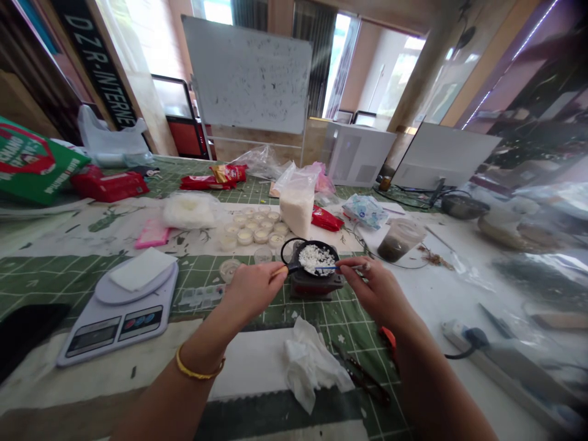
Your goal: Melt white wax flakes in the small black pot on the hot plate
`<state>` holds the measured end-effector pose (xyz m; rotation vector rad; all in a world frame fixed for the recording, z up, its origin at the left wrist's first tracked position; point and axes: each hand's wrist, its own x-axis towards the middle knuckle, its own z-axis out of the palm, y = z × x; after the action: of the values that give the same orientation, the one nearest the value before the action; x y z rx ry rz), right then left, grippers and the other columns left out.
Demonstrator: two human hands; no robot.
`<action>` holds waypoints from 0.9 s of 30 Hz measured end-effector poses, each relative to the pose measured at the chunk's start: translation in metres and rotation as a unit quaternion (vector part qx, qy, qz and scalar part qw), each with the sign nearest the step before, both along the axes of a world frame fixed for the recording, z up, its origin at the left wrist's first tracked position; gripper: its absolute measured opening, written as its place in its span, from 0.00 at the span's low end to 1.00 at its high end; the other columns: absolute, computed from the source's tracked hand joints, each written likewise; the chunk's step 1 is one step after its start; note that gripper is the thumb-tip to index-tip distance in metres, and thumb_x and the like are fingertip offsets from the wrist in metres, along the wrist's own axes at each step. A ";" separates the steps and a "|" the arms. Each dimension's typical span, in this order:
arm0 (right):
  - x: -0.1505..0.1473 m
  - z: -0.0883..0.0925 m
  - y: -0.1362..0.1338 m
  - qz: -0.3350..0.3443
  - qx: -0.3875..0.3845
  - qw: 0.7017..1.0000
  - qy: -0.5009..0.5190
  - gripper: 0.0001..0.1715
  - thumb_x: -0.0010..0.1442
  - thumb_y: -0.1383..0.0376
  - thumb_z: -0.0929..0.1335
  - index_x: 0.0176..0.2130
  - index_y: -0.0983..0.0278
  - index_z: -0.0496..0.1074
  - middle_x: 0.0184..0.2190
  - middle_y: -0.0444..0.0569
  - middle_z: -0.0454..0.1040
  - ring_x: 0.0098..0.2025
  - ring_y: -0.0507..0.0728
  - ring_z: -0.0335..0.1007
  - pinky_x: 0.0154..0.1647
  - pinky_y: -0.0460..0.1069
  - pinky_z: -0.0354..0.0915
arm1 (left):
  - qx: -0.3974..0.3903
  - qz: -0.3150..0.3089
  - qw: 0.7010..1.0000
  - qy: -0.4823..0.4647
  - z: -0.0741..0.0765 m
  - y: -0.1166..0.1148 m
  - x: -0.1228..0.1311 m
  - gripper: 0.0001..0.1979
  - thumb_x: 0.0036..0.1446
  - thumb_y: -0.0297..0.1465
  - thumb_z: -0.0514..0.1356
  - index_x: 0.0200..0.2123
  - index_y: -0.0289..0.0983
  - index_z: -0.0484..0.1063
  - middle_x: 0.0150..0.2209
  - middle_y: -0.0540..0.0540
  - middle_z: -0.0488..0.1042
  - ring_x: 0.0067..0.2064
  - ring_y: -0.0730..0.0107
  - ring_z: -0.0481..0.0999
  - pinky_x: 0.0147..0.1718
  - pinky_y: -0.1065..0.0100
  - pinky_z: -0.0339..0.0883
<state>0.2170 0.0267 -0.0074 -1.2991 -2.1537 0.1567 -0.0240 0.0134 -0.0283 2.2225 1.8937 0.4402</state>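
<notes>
A small black pan (297, 247) full of white flakes (315, 257) rests on a compact dark burner (312, 289). My left hand (255, 289) is closed round the pan's handle (281, 271), coming in from the left. From the right, my right hand (367, 280) pinches a thin blue stick (327, 267) whose far end reaches into the flakes. Close to my left hand are a round clear dish (229, 269) and a clear compartment box (201, 297). A crumpled white tissue (310, 361) lies in front of the burner.
A kitchen scale (124, 306) with white paper on it stands at left. Behind the pan are several small cups (252, 229) and a bag of pale granules (296, 208). Scissors (367, 376) lie near my right forearm. A power strip (505, 355) and a plastic cup (400, 239) are at right.
</notes>
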 end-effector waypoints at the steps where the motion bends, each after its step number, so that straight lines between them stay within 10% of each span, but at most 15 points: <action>1: 0.000 -0.001 0.001 -0.007 -0.001 1.000 0.003 0.13 0.60 0.61 0.61 0.39 0.61 0.73 0.35 0.48 0.77 0.40 0.57 0.70 0.43 0.53 0.61 | -0.001 0.000 1.000 0.000 0.000 0.000 0.000 0.17 0.61 0.40 0.45 0.39 0.45 0.73 0.29 0.51 0.77 0.31 0.67 0.73 0.27 0.70 0.52; 14: 0.001 -0.005 0.010 -0.080 0.013 0.996 0.047 0.16 0.60 0.58 0.61 0.39 0.62 0.73 0.33 0.50 0.77 0.38 0.59 0.71 0.43 0.54 0.62 | -0.016 0.005 1.000 -0.005 0.003 -0.001 0.002 0.18 0.60 0.40 0.45 0.40 0.44 0.73 0.31 0.50 0.77 0.32 0.68 0.73 0.29 0.69 0.53; 27: -0.003 -0.001 0.002 0.028 -0.031 0.999 0.031 0.15 0.60 0.59 0.61 0.42 0.59 0.73 0.38 0.48 0.76 0.42 0.57 0.70 0.45 0.52 0.61 | -0.019 0.005 1.000 -0.011 0.002 -0.002 0.001 0.18 0.61 0.41 0.45 0.41 0.45 0.73 0.31 0.50 0.77 0.32 0.67 0.73 0.31 0.69 0.55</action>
<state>0.2140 0.0287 -0.0082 -1.2532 -2.1484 0.2860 -0.0232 0.0112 -0.0260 2.1761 1.8864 0.4236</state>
